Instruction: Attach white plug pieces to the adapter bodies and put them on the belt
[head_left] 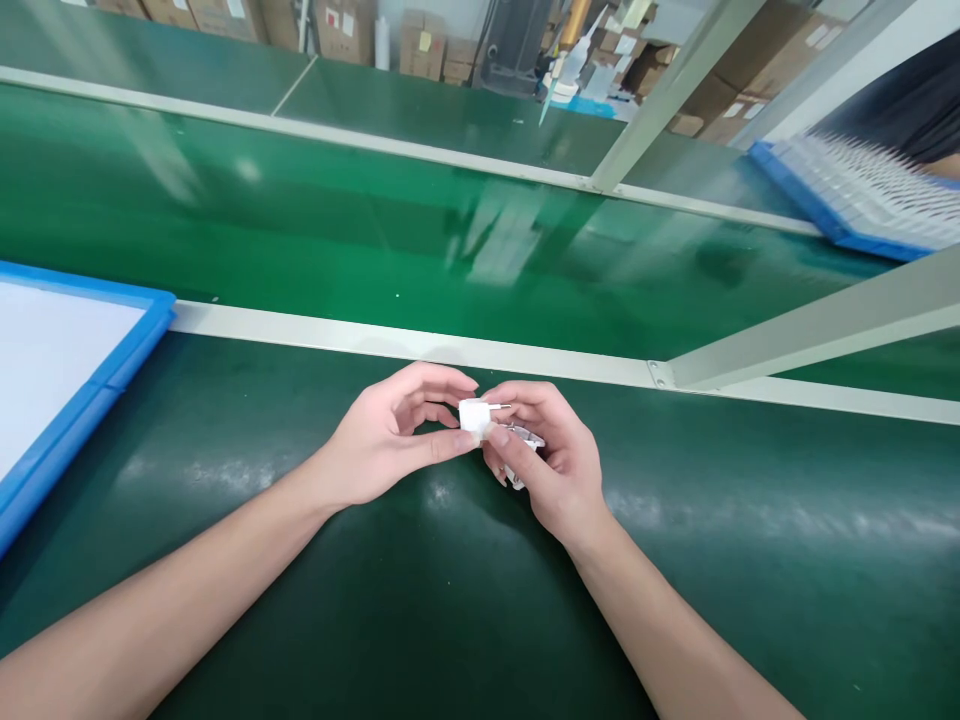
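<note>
A small white plug charger [474, 414] is held up between my two hands over the green work surface, its thin metal pins pointing right. My left hand [405, 425] pinches it from the left, with the thumb at its lower edge and the fingers curled behind. The thumb of my right hand [551, 455] presses near the charger's lower right corner. Within the curled right fingers sit whitish, partly clear pieces [517, 478]; fingers cover much of them, so their kind and number cannot be made out.
On the left lies a blue-rimmed tray [139, 345] with a white inside. Beyond a pale metal rail [360, 332] runs a shiny green belt [300, 250]. A slanted metal post [810, 325] rises at right. Farther back are another blue tray [862, 240], part of a person, and cardboard boxes [424, 45].
</note>
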